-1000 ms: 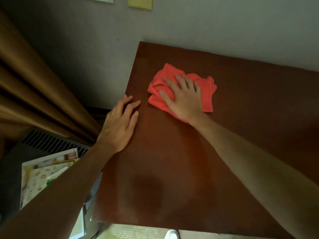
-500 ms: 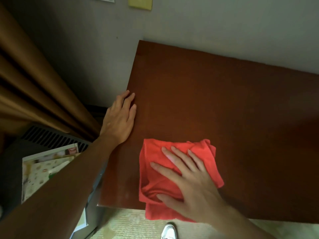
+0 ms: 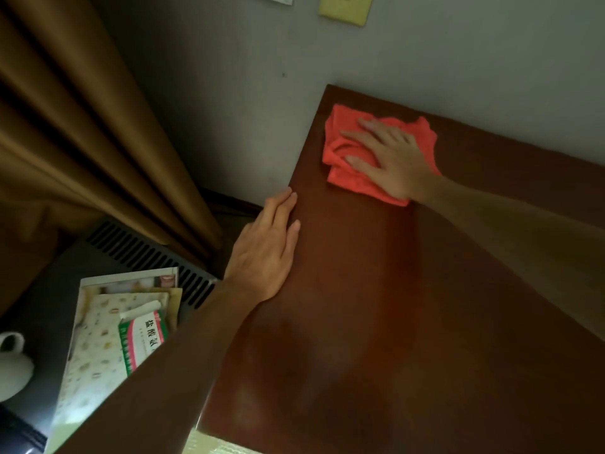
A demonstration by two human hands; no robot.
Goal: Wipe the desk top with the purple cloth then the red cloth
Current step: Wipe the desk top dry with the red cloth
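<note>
A crumpled red cloth [image 3: 340, 178] lies at the far left corner of the dark brown desk top [image 3: 393, 322], close to the wall. My right hand [image 3: 389, 158] presses flat on it, fingers spread and pointing left. My left hand [image 3: 268, 250] rests palm down on the desk's left edge, fingers together, holding nothing. No purple cloth is in view.
A brown curtain [image 3: 98, 142] hangs at the left. Below it a dark vented unit [image 3: 147, 253] carries a patterned box [image 3: 98, 355], a green and white packet [image 3: 144, 335] and a white jug [image 3: 13, 365]. A grey wall with a yellow switch plate [image 3: 345, 8] runs behind the desk.
My right hand has swept the red cloth from the desk's near edge back up to the far left corner. My left hand has stayed on the left edge.
</note>
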